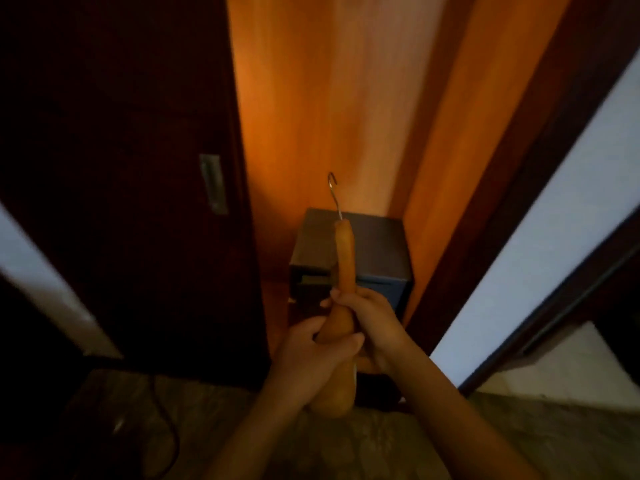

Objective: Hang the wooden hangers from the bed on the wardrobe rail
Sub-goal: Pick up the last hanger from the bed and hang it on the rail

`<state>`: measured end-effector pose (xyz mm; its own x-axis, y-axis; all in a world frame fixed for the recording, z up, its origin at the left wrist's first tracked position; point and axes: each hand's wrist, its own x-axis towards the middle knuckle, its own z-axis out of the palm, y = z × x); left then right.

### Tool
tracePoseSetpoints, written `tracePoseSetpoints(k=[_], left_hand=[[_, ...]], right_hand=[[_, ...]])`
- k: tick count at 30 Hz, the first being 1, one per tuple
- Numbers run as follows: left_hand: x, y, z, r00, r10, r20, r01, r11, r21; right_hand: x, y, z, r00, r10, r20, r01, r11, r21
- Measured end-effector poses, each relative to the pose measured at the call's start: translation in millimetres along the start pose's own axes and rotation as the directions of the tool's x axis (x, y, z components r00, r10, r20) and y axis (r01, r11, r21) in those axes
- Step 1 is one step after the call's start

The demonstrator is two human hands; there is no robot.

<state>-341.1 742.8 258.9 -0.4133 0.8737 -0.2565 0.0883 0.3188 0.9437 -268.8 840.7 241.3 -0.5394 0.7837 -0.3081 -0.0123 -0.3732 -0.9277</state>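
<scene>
- The light-brown wooden hanger (pixel 346 258) is seen edge-on and held upright in both hands, in front of the open wardrobe; it hangs on nothing.
- Its thin silver metal hook (pixel 333 192) rises from the top end, with the curl at the tip turned to the right.
- The left hand (pixel 311 355) grasps the lower part of the hanger, fingers wrapped round the wood and thumb laid across its front.
- The right hand (pixel 367 320) grips the hanger just above the left, fingers curled round it from the right side.
- Behind the hanger is the open wardrobe compartment of warm orange wood (pixel 329 98), lit from above.
- Inside it, against the right wall, stands a dark grey boxy metal cabinet (pixel 381 244); whether its front is open or closed cannot be told.
- To the left is a dark brown wardrobe door (pixel 121 168) with a recessed silver metal handle (pixel 213 183).
- To the right, a dark brown door frame (pixel 519 168) borders a pale bluish-white surface (pixel 571 220).
- Below lies a mottled grey-brown floor (pixel 381 445), with a dark cable (pixel 166 427) looping across it at the left.
</scene>
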Motion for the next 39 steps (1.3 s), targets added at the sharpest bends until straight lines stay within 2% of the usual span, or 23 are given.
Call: tracePoseSetpoints(k=[5, 11, 16, 20, 23, 32, 36, 39], left_hand=[[41.2, 62.8, 12.6, 0.992, 0.102, 0.069, -0.105, 0.993, 0.047], [92.8, 128.7, 49.3, 0.974, 0.214, 0.079, -0.211, 0.977, -0.040], [132.4, 181.4, 93.3, 0.958, 0.285, 0.033, -0.279, 0.952, -0.124], [158.0, 229.2, 115.6, 0.946, 0.325, 0.002, -0.324, 0.942, -0.083], [170.4, 263.7, 122.9, 0.922, 0.387, -0.031, -0.388, 0.921, -0.031], [203.1, 376.9, 101.1, 0.811, 0.583, -0.047, -0.580, 0.812, 0.066], [218.2, 419.7, 82.7, 0.772, 0.634, -0.049, -0.634, 0.773, 0.018], [232.3, 447.2, 70.8, 0.749, 0.660, -0.058, -0.661, 0.750, 0.010]], right_hand=[[26.4, -61.7, -25.2, 0.990, -0.101, -0.097, 0.106, 0.993, 0.049], [58.6, -136.4, -69.0, 0.968, -0.232, -0.098, 0.238, 0.970, 0.056], [88.6, -193.6, -111.5, 0.950, -0.298, -0.093, 0.305, 0.950, 0.062], [107.1, -245.7, -140.7, 0.930, -0.364, -0.054, 0.363, 0.931, -0.021], [117.2, -282.0, -152.1, 0.912, -0.408, -0.039, 0.409, 0.913, 0.003], [154.6, -402.7, -143.1, 0.832, -0.555, 0.015, 0.553, 0.832, 0.050], [173.2, -452.5, -125.9, 0.767, -0.640, 0.038, 0.635, 0.767, 0.090], [184.9, -484.5, -113.3, 0.748, -0.662, 0.054, 0.654, 0.749, 0.107]])
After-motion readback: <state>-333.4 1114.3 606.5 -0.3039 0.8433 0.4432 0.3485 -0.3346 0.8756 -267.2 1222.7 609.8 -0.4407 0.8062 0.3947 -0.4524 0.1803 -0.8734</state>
